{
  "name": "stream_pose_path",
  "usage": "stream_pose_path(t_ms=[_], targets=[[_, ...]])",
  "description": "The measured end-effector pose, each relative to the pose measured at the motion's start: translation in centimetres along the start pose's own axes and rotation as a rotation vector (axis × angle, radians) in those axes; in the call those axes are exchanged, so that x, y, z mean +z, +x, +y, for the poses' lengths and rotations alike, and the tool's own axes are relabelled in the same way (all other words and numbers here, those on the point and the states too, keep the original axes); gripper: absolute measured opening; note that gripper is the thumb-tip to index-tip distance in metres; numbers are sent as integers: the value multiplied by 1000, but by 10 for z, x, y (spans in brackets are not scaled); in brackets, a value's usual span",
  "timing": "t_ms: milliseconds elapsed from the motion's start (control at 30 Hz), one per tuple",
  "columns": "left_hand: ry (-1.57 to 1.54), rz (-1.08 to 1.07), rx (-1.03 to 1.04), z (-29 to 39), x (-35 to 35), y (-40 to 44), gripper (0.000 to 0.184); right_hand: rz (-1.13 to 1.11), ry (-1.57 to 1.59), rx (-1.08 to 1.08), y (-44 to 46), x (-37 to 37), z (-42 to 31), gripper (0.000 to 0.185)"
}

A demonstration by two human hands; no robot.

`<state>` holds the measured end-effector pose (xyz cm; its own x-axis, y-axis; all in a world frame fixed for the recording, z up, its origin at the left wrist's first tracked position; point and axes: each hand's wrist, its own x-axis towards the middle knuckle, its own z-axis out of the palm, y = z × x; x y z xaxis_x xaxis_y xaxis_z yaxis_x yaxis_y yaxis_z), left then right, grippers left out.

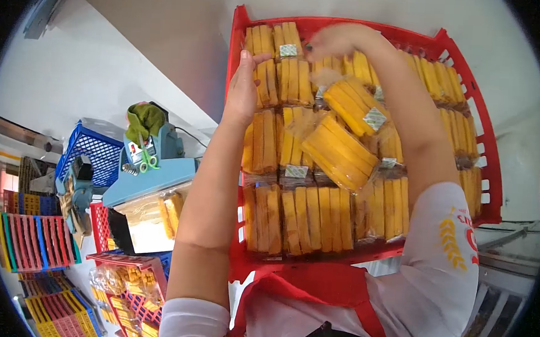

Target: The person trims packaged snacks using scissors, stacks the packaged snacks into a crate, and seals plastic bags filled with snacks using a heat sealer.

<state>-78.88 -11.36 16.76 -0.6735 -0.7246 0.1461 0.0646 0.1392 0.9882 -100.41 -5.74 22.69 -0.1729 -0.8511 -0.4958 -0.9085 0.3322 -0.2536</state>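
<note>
1. Over the far left part of the red plastic crate [493, 198]: left hand [243, 92]. Arm nearly straight, wrist by the left rim, fingers angled toward the packs. Thumb and fingers look partly spread; cannot tell if they touch or pinch a pack.
2. Right hand [341, 41]: arm crosses the crate's right half from a white short sleeve [429, 219], wrist bent inward, hand above the far row. Motion-blurred, fingers mostly hidden; cannot tell what it grips, if anything.
3. Crate contents: clear-plastic-wrapped packs of yellow sticks [319, 217], laid in rows. Some show white-and-green labels [288, 50].
4. Mid-crate, between the forearms, two packs lie skewed on top of the rows: an unlabelled-side-up yellow pack [341, 151], and a labelled yellow pack [351, 102] just beyond it. Neither is in a hand.
5. Left of the arms: light-blue machine [150, 177] with green-handled scissors [150, 161] and a green cloth [145, 120] on it; blue plastic lattice basket [100, 147] beside it.
6. Lower left: smaller red crate [122, 259] holding more bagged yellow pieces [136, 278]; multicoloured stacked crates [37, 242] farther left.
</note>
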Motion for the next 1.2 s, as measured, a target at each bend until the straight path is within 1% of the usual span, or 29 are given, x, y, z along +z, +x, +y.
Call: stream_pose_path(t_ms=[33, 67, 100, 133, 167, 233, 267, 333, 367, 400, 433, 500, 567, 600, 667, 700, 733, 767, 800, 867, 900, 933, 1000, 1033, 1067, 1133, 1167, 1200], targets=[[72, -28, 6, 0, -2, -1, 61, 243, -198, -153, -2, 29, 35, 75], [144, -58, 14, 0, -1, -1, 59, 291, -211, -221, -13, 47, 49, 81], [129, -70, 22, 1, 2, -4, 59, 341, -226, -287, -23, 65, 63, 88], [129, -31, 9, 3, 7, -7, 53, 205, -49, -264, -47, 79, 58, 93], [131, 8, -4, 4, 10, -9, 47, 213, -51, -246, -66, 91, 48, 93], [95, 10, -4, 4, 10, -9, 45, 235, 137, 32, -84, 104, 25, 99], [68, 27, -15, 3, 8, -7, 42, 245, 134, 39, -87, 101, 22, 99], [24, 15, -26, -1, 6, -5, 43, 167, 223, 119, -89, 98, 19, 101], [-3, 46, -89, 0, 6, -6, 43, 174, 224, 118, -90, 92, 22, 101], [-30, 81, -152, 1, 5, -6, 43, 236, 368, 59, -88, 82, 30, 100], [-27, 88, -148, 1, 4, -5, 43, 295, 510, -4, -82, 70, 39, 99], [5, 63, -102, 0, 4, -3, 45, 599, 475, -155, -31, 52, 73, 99], [41, 80, -100, 0, 2, -2, 45, 851, 700, -123, 2, 24, 67, 98], [71, 88, -103, -1, 2, -3, 45, 843, 704, -134, 24, 14, 67, 98], [54, 105, -115, -2, 4, -4, 45, 1244, 533, 91, 72, 7, 71, 96], [33, 111, -122, -2, 4, -2, 44, 1239, 538, 73, 91, 11, 75, 96], [40, 131, -119, -3, 4, 1, 44, 1332, 473, 102, 109, 16, 79, 93], [120, 121, -64, -5, 2, 2, 46, 1416, 410, 132, 123, 23, 80, 90], [200, 112, -14, -8, 0, 1, 47, 1396, 421, 111, 131, 28, 78, 90], [202, 139, -24, -11, -1, 0, 47, 1077, 512, 296, 136, 49, 75, 86], [181, 131, -27, -8, 0, 1, 47, 944, 476, 234, 136, 53, 77, 87], [160, 117, -26, -7, 0, 1, 47, 931, 478, 233, 139, 54, 75, 87], [159, 112, -23, -11, 0, 2, 47, 677, 361, 153, 154, 48, 87, 86], [158, 106, -3, -10, 1, 3, 48, 552, 211, 180, 166, 47, 89, 74], [152, 95, 4, -10, 2, 4, 48, 561, 209, 191, 170, 53, 91, 74], [137, 113, -13, -11, 3, 5, 47, 496, 169, 189, 165, 60, 87, 64], [133, 98, -1, -11, 2, 6, 47, 510, 170, 202, 151, 53, 82, 64], [133, 103, -17, -11, 1, 6, 47, 349, 103, 105, 129, 43, 73, 64]])
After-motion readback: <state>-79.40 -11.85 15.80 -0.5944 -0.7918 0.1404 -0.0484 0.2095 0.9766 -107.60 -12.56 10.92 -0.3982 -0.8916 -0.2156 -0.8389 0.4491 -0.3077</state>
